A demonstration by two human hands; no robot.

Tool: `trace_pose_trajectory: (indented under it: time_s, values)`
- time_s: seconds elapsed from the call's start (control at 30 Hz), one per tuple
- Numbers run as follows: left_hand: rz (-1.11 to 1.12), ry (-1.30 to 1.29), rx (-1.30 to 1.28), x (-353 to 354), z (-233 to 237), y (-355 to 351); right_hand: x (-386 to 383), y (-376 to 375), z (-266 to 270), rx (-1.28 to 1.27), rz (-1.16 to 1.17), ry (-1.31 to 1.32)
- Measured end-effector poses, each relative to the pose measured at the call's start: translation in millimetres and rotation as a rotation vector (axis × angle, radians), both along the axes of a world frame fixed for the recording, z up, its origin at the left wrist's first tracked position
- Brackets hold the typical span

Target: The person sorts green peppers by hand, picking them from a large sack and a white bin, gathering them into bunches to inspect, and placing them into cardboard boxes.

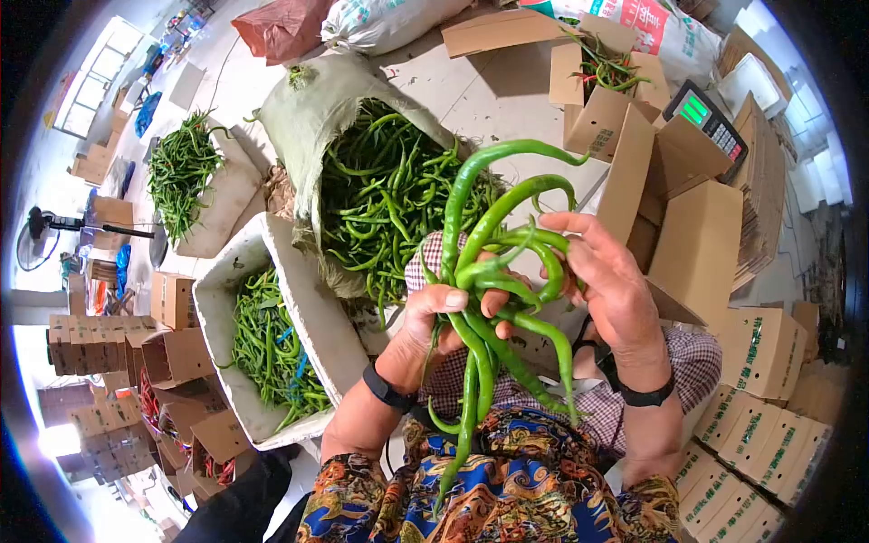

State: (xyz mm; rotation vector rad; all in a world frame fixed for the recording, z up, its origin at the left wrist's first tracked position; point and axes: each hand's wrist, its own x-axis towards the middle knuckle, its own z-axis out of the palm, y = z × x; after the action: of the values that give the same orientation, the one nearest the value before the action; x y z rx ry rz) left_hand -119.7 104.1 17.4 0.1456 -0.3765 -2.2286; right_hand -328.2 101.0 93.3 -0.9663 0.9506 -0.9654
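My left hand is closed around a fan of long green chili peppers, with its thumb pressed across them. Some curve upward above the fist, and others hang down over my patterned clothing. To their right, my right hand has its index finger stretched out, while the other fingers curl at the end of a pepper; part of that contact is hidden. Beyond the hands, a pale green woven sack lies with its mouth open, full of the same peppers.
A white foam box of green peppers stands at left. An open cardboard box sits at right beside a digital scale. Another carton holds peppers. Stacked cartons stand lower right; a fan is far left.
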Motion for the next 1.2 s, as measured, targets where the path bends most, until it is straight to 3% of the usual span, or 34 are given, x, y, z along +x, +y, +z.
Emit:
trace_pose_trajectory:
  time_s: [0.03, 0.07, 0.17, 0.23, 0.3, 0.37, 0.43, 0.5, 0.57, 0.6, 0.7, 0.77, 0.83, 0.87, 1.03, 1.1, 1.2]
  values:
    - [-0.014, 0.023, 0.005, -3, 2, 1, -5, 0, -2, -0.003, -0.002, 0.000]
    - [0.058, -0.184, 0.022, -8, 6, 5, -12, 1, -6, 0.048, -0.024, 0.050]
    - [-0.004, -0.203, -0.031, -13, 8, 5, -36, 6, -29, 0.091, -0.101, 0.142]
    - [-0.048, -0.325, -0.062, -18, 26, 4, -51, 8, -36, 0.062, -0.294, 0.036]
    - [-0.132, -0.402, -0.107, -25, 35, 2, -63, 7, -33, 0.037, -0.298, 0.000]
    - [-0.113, -0.586, -0.151, -42, 48, 3, -66, 5, -25, -0.181, -0.076, 0.057]
    - [-0.095, -0.766, -0.312, -58, 50, 3, -60, 7, -2, -0.020, -0.040, 0.228]
    - [-0.049, -0.867, -0.431, -75, 41, 7, -75, -11, -15, -0.194, 0.047, 0.348]
    - [-0.055, -0.905, -0.457, -87, 44, 6, -92, -23, -13, -0.033, 0.072, 0.207]
    - [-0.049, -0.952, -0.484, -93, 47, 3, -100, -27, -6, 0.110, 0.047, 0.010]
    - [-0.105, -0.911, -0.650, -106, 48, 1, -111, -31, 3, 0.109, 0.006, -0.103]
    - [-0.098, -0.892, -0.672, -115, 40, 3, -101, -30, 15, 0.152, -0.025, -0.088]
    - [-0.004, -1.080, -0.915, -121, 38, 2, -99, -32, 6, 0.182, 0.024, 0.140]
    - [-0.001, -1.167, -0.959, -123, 34, 1, -97, -31, 9, 0.197, -0.020, 0.089]
    - [-0.199, -0.864, -0.720, -117, 4, -7, -107, -30, 7, 0.264, -0.114, -0.117]
    - [-0.389, -0.636, -0.682, -109, 6, -12, -115, -35, -7, 0.284, -0.111, -0.417]
    - [-0.472, -0.460, -0.449, -107, -8, -7, -113, -34, -7, 0.268, -0.157, -0.508]
